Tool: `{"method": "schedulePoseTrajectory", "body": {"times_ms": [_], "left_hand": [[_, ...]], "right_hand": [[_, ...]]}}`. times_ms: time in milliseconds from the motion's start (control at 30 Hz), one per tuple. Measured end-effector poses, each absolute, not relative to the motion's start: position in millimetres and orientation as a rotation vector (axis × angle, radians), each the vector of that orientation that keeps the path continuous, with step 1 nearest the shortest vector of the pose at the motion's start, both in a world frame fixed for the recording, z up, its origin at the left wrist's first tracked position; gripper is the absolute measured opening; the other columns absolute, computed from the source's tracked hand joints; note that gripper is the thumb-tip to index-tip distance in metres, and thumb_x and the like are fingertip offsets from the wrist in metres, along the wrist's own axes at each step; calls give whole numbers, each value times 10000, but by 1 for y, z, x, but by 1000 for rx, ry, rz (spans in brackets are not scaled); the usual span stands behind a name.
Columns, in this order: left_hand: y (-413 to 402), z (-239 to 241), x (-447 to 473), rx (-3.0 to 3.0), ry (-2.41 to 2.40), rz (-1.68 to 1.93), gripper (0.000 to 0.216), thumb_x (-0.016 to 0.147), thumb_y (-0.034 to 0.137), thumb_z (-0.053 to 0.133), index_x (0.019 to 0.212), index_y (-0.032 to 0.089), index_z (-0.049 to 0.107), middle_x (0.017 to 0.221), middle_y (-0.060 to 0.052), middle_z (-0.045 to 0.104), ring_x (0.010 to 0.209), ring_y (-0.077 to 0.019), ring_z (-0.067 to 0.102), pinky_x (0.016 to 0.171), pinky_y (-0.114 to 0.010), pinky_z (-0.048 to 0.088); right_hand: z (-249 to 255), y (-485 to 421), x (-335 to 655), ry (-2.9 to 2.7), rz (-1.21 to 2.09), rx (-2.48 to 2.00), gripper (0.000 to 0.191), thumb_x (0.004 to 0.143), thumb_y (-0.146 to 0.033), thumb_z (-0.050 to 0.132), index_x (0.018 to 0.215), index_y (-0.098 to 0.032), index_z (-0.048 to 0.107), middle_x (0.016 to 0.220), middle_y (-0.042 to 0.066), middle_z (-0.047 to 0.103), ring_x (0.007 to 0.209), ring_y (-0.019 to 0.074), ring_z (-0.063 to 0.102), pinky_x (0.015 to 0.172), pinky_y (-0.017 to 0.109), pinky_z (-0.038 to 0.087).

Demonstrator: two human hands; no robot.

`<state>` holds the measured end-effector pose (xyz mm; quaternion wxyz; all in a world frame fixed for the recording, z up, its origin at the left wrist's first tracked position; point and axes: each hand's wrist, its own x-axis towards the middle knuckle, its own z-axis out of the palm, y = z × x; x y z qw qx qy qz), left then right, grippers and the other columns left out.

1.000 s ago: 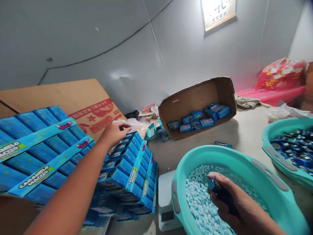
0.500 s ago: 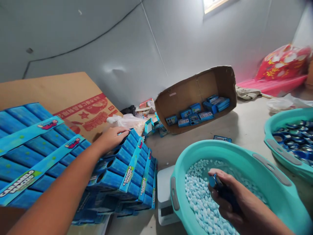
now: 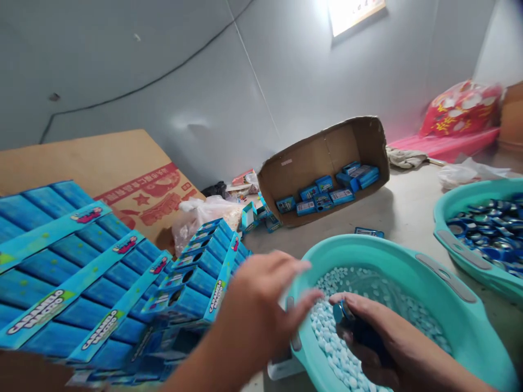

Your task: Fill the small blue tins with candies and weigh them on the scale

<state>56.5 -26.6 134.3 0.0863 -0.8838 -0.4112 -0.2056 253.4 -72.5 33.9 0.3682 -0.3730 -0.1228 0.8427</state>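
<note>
- Small dark blue container: clamped in the fingers of the right hand, low inside the teal basin, just above the pale blue candies; its round end points left.
- Left hand: fingers spread apart and holding nothing, blurred, over the basin's left rim, its fingertips just beside the container.
- White scale: partly hidden under the left hand, at the basin's near left edge.
- Stacked blue cartons: left of the basin, with more flat blue packs further left.
- Open cardboard box: tipped on its side, far on the table, with small blue boxes inside.
- Second teal basin: at right, filled with dark blue round containers.
</note>
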Motion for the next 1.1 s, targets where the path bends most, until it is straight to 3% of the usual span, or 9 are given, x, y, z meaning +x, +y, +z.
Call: {"method": "schedulePoseTrajectory", "body": {"times_ms": [133,233,333,433,567,700,833,967,1100], "left_hand": [[-47,82,93,-2945,-889,-748,378,840,368,762,1190,242,691,1122,-74,744,934,-237,724,799,-347,618],[-43,54,98,-3051,-1213,-1023,352,766,237,807,1110,261,731,1097,-61,742,932,-208,728,807,-283,610],[-42,38,95,-3005,-1564,-1260,262,799,164,725,1033,278,751,1051,-44,748,967,-189,718,875,-278,590],[-50,33,91,-2973,-1828,-1220,236,798,176,700,988,305,755,947,-6,763,868,-185,717,811,-295,591],[-59,35,87,-2978,-2008,-1305,235,767,214,738,953,349,785,923,8,777,849,-201,722,819,-320,597],[-60,37,81,-2829,-2239,-1406,236,746,329,775,978,356,800,1073,-31,771,1002,-244,722,897,-360,604],[-62,37,75,-2947,-2376,-1190,238,824,398,701,1031,340,802,1074,-63,770,1022,-271,721,907,-402,603],[-63,27,70,-2978,-2599,-1594,344,794,488,761,1035,247,802,1076,-111,767,1001,-286,732,911,-393,606],[-59,15,62,-2712,-2637,-1882,416,657,629,823,908,297,815,918,-96,782,902,-310,750,821,-397,631]], "right_hand": [[10,-72,248,-431,2166,-823,368,807,-478,734,800,-165,539,617,-31,465,476,37,422,424,112,213],[-3,-67,245,-463,2141,-824,358,849,-496,682,816,-173,530,563,-56,408,424,38,404,406,115,210],[1,-66,246,-349,2120,-957,281,945,-456,573,908,-178,553,542,-63,396,404,39,398,394,113,201],[10,-69,247,-338,2144,-933,251,913,-395,647,914,-158,563,568,-54,430,441,36,440,395,108,232],[9,-71,246,-415,2157,-820,524,680,-494,873,953,-159,576,597,-62,470,436,25,419,365,119,229],[5,-67,245,-461,2163,-788,682,549,-570,930,957,-179,547,594,-80,473,409,16,356,338,136,206],[-1,-66,244,-484,2138,-818,673,541,-604,920,871,-180,515,573,-83,449,407,8,340,339,130,185],[-6,-68,243,-584,2188,-789,632,634,-667,844,881,-188,516,513,-91,426,355,15,288,323,147,176],[2,-68,246,-592,2181,-755,602,660,-638,841,863,-183,504,692,-23,619,363,-2,291,313,145,173]]}}
